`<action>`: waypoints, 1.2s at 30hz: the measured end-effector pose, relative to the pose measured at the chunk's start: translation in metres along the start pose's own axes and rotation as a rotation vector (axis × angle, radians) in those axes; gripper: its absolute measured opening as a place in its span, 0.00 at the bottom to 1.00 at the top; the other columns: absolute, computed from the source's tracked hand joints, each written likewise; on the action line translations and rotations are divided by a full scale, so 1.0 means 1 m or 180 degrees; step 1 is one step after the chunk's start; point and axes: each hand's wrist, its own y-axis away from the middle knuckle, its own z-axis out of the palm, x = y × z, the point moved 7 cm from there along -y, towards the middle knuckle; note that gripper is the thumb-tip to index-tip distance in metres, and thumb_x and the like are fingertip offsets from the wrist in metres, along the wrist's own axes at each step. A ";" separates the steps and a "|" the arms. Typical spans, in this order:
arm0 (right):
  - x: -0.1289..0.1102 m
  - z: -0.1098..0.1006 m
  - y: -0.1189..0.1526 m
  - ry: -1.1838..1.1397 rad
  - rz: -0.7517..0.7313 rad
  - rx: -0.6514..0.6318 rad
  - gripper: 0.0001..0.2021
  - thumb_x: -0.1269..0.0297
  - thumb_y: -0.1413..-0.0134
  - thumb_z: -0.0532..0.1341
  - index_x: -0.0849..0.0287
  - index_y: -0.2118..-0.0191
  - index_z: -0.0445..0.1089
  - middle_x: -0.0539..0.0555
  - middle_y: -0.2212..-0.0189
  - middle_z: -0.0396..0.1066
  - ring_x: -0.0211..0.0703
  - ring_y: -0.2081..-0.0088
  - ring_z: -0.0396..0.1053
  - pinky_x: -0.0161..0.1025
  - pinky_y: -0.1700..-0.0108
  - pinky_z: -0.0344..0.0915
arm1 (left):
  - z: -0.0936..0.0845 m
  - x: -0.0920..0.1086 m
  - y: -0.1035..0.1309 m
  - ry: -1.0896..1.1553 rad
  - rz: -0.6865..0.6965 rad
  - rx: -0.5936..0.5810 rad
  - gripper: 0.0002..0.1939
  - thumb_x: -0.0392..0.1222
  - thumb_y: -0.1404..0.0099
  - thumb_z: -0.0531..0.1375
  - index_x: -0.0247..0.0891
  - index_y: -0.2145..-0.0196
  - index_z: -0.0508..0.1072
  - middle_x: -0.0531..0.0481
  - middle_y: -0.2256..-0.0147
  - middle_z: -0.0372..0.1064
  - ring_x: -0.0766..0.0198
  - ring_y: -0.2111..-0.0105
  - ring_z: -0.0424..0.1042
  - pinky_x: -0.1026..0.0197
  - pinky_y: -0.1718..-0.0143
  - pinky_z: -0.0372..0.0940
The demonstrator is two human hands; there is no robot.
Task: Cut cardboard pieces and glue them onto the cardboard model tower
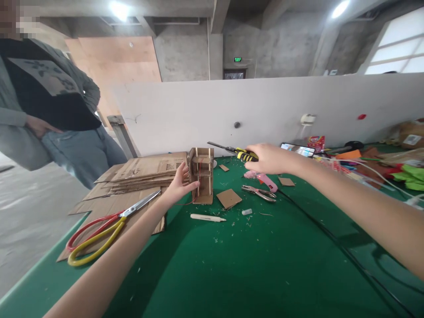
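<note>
My left hand (pixel 181 186) is beside a small upright cardboard structure (pixel 206 190) with shelves, thin wooden sticks and a red wire. Its fingers are spread along the structure's left side, and the thumb overlaps the front; I cannot tell how firmly it touches. Raised above the table, my right hand (pixel 261 158) is closed around the yellow-and-black handles of long-nose pliers (pixel 233 151). Their long dark nose points left, over the top of the structure. Below the right hand lie a pink glue gun (pixel 266 181) and a metal hand tool like a hole punch (pixel 258 193).
Flat cardboard sheets (pixel 145 170) and large red-and-yellow-handled scissors (pixel 122 217) lie at left. A white marker (pixel 207 217), its cap (pixel 247 212) and a cardboard square (pixel 229 198) rest on the green table (pixel 232 274). A black cord (pixel 318 227) crosses the right side. A person (pixel 49 97) stands left.
</note>
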 end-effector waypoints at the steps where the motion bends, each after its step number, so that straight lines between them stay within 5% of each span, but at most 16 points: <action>1: 0.000 0.001 -0.002 0.0046 0.0026 -0.0049 0.11 0.58 0.52 0.58 0.57 0.63 0.67 0.53 0.76 0.72 0.40 0.79 0.66 0.38 0.76 0.54 | 0.002 0.000 -0.002 0.0131 -0.0017 -0.0094 0.48 0.53 0.46 0.66 0.43 0.36 0.45 0.36 0.39 0.55 0.44 0.39 0.55 0.39 0.42 0.54; 9: -0.006 0.008 -0.012 0.0230 -0.0097 -0.0121 0.12 0.55 0.52 0.58 0.57 0.65 0.66 0.53 0.77 0.71 0.41 0.77 0.66 0.39 0.75 0.55 | 0.011 -0.008 -0.014 0.0259 -0.0247 -0.0251 0.34 0.52 0.47 0.68 0.38 0.47 0.61 0.39 0.47 0.67 0.46 0.46 0.66 0.44 0.45 0.60; 22: -0.010 0.007 -0.012 0.0474 -0.0137 -0.0055 0.15 0.51 0.53 0.58 0.57 0.65 0.65 0.56 0.73 0.71 0.43 0.74 0.66 0.39 0.74 0.54 | 0.016 -0.004 -0.012 0.0125 -0.0207 -0.0031 0.31 0.52 0.45 0.66 0.37 0.49 0.63 0.40 0.48 0.69 0.47 0.47 0.67 0.47 0.45 0.61; 36: -0.018 -0.001 -0.011 0.0724 -0.0077 -0.0125 0.16 0.52 0.54 0.56 0.59 0.64 0.66 0.58 0.70 0.71 0.41 0.77 0.62 0.39 0.75 0.53 | 0.012 0.024 -0.020 0.0606 0.0289 0.0366 0.33 0.51 0.43 0.65 0.37 0.45 0.61 0.41 0.45 0.66 0.48 0.43 0.63 0.48 0.42 0.57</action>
